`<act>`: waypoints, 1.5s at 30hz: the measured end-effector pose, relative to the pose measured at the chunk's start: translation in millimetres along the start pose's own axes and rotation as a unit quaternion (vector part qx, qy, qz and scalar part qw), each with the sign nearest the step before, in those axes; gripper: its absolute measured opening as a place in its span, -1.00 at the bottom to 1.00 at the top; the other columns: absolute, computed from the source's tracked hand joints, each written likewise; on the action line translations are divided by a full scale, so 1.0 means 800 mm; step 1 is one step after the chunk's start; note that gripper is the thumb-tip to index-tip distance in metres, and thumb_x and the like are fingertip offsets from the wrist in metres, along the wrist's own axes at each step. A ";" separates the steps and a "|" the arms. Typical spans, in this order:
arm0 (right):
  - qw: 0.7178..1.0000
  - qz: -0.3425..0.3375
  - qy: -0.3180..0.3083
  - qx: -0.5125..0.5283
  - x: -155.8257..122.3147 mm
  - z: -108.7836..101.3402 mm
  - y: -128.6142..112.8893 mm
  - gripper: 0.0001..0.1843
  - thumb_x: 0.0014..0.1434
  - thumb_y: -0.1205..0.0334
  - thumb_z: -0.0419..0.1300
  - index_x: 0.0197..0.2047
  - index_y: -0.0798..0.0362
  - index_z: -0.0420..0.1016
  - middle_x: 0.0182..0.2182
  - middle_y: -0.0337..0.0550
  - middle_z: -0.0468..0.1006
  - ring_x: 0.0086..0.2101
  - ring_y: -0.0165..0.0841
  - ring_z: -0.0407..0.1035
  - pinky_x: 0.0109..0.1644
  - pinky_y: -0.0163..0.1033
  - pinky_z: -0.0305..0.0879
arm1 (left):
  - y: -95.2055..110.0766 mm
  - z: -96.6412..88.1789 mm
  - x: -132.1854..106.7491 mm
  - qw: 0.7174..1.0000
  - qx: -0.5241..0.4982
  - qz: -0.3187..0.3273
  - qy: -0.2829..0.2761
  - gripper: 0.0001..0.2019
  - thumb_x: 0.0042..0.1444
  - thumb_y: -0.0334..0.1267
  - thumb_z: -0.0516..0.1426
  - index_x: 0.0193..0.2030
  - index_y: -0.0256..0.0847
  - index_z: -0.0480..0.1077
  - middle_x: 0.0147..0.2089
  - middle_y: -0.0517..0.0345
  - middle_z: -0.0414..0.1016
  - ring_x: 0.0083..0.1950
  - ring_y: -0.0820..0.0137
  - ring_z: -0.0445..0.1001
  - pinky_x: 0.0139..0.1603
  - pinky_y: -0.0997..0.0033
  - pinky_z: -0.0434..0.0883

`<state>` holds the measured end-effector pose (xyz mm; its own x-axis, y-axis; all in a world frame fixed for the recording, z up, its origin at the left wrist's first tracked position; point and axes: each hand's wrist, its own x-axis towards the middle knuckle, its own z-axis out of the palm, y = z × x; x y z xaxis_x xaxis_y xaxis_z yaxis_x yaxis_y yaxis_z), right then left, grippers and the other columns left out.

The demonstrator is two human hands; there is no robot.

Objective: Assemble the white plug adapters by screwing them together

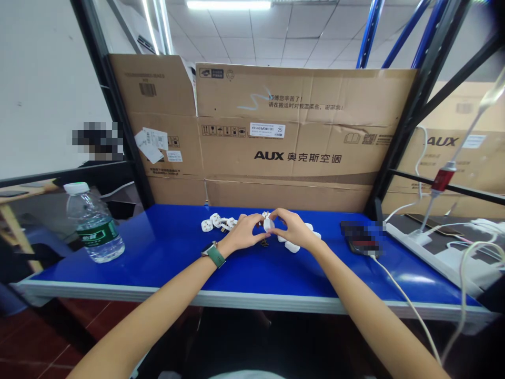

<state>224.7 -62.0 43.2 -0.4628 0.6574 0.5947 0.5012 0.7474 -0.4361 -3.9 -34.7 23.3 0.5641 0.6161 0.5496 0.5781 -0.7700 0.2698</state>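
In the middle of the blue table a small white plug (pixel 269 225) is raised between both hands. My right hand (pixel 292 227) pinches it between thumb and fingers from the right. From the left, my left hand (pixel 248 231) closes its thumb and fingertips on the other side; the exact contact is too small to make out. Several white plug parts (pixel 213 221) lie left of my left hand, partly hidden by it. White plug covers (pixel 292 246) lie under and beside my right hand. A little pile of dark screws (pixel 264 243) sits below the held plug.
A water bottle (pixel 96 226) stands at the table's left. On the right lie a phone (pixel 361 239) with a charging cable (pixel 402 297) and a white power strip (pixel 430 258). A cardboard panel (pixel 292 184) walls off the back. Another person (pixel 98 150) sits beyond at left.
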 end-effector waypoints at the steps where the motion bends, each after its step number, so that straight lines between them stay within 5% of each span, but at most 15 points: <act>1: 1.000 -0.005 -0.005 -0.001 0.000 0.001 0.000 -0.75 0.21 0.14 0.34 -0.08 0.01 0.45 -0.10 -0.09 0.59 -0.11 -0.23 0.46 0.00 -0.16 0.34 | 0.000 0.000 0.000 1.000 -0.009 0.000 0.003 -0.58 0.19 0.06 0.31 0.06 -0.13 0.44 0.00 0.09 0.60 -0.02 0.21 0.56 0.05 0.23 0.34; 20: 1.000 -0.017 0.010 0.008 0.000 0.007 -0.002 -0.84 0.25 0.17 0.26 -0.13 0.00 0.42 -0.12 -0.09 0.60 -0.15 -0.25 0.45 -0.04 -0.19 0.31 | 0.007 -0.003 0.000 0.999 -0.032 -0.008 0.013 -0.65 0.19 -0.04 0.29 0.04 -0.13 0.45 0.00 0.10 0.61 0.00 0.21 0.56 0.07 0.23 0.37; 28: 0.996 0.047 0.070 -0.006 0.001 0.000 0.013 -0.64 0.30 0.02 0.25 0.06 0.01 0.39 -0.15 -0.10 0.58 -0.19 -0.26 0.44 -0.12 -0.22 0.32 | 0.004 -0.003 -0.001 0.999 -0.016 -0.030 -0.005 -0.65 0.16 -0.06 0.29 0.04 -0.11 0.42 0.03 0.11 0.60 0.01 0.20 0.56 0.04 0.24 0.35; 35: 0.997 0.040 -0.008 -0.058 -0.003 0.004 0.018 -0.60 0.35 0.16 0.18 0.22 -0.03 0.47 -0.11 -0.09 0.63 -0.20 -0.27 0.48 -0.06 -0.21 0.33 | -0.001 -0.001 -0.002 0.996 0.035 -0.082 0.002 -0.65 0.17 -0.09 0.24 0.06 -0.07 0.36 -0.02 0.12 0.61 0.02 0.14 0.56 0.05 0.17 0.26; 45: 0.990 0.033 -0.101 -0.090 -0.007 0.010 0.022 -0.63 0.22 0.36 0.25 0.09 -0.03 0.60 -0.10 -0.09 0.65 -0.13 -0.22 0.51 0.02 -0.19 0.34 | -0.010 0.003 -0.003 0.991 0.084 -0.107 -0.007 -0.67 0.13 -0.09 0.25 0.02 -0.05 0.38 0.00 0.10 0.59 0.03 0.08 0.51 0.01 0.15 0.22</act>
<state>230.3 -51.9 27.3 -0.5520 0.7235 0.4146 0.6491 0.6849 -0.3311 -8.7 -29.4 18.3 0.4255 0.7649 0.4836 0.7744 -0.5842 0.2428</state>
